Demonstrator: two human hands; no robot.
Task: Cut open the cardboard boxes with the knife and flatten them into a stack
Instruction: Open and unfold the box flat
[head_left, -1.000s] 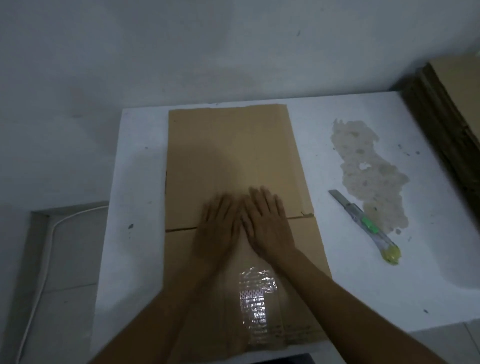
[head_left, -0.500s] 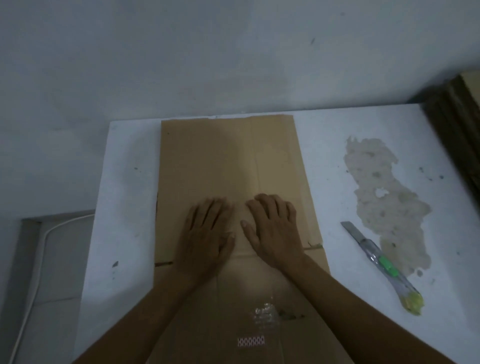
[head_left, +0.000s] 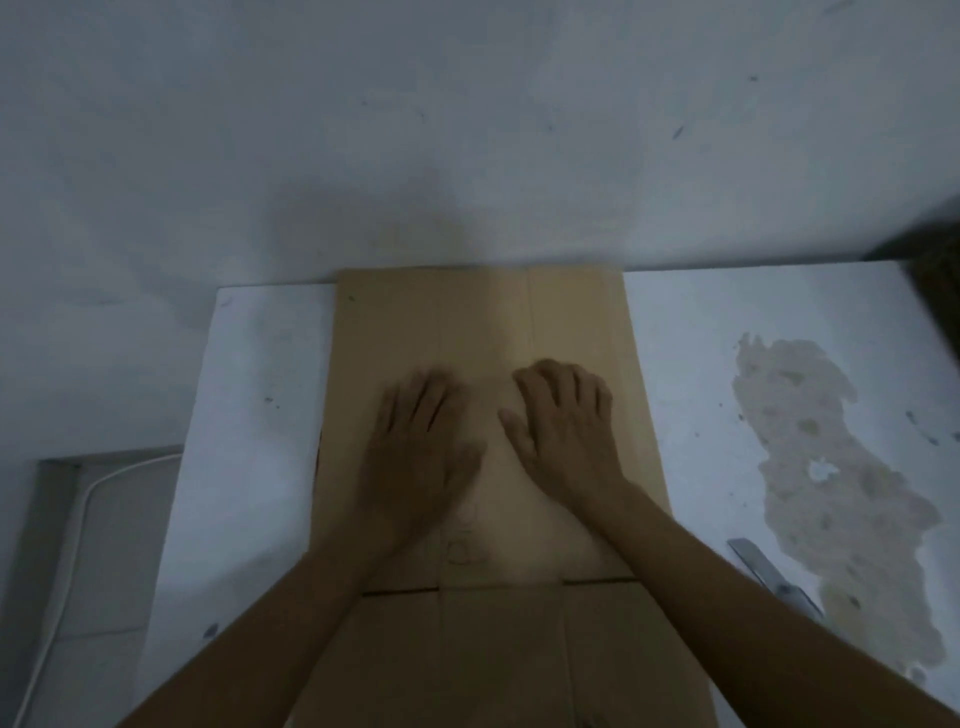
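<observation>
A flattened brown cardboard box (head_left: 478, 322) lies lengthwise on the white table (head_left: 260, 415), its far edge at the wall. My left hand (head_left: 421, 447) rests palm down on the cardboard, fingers straight and pointing away from me. Beside it, my right hand (head_left: 563, 431) presses flat on the same sheet, slightly further forward. The two hands lie a little apart. A utility knife (head_left: 769, 574) lies on the table to the right of my right forearm; only its blade end shows above my arm.
A large patch of worn, peeled surface (head_left: 836, 478) marks the table at the right. A dark stack of cardboard (head_left: 935, 280) shows at the far right edge. A white cable (head_left: 67, 571) runs along the floor at the left. The grey wall (head_left: 467, 130) stands behind the table.
Both hands have slid forward along the cardboard, away from me, and spread apart. The view has tilted up, so the taped near flap and most of the knife have left the frame.
</observation>
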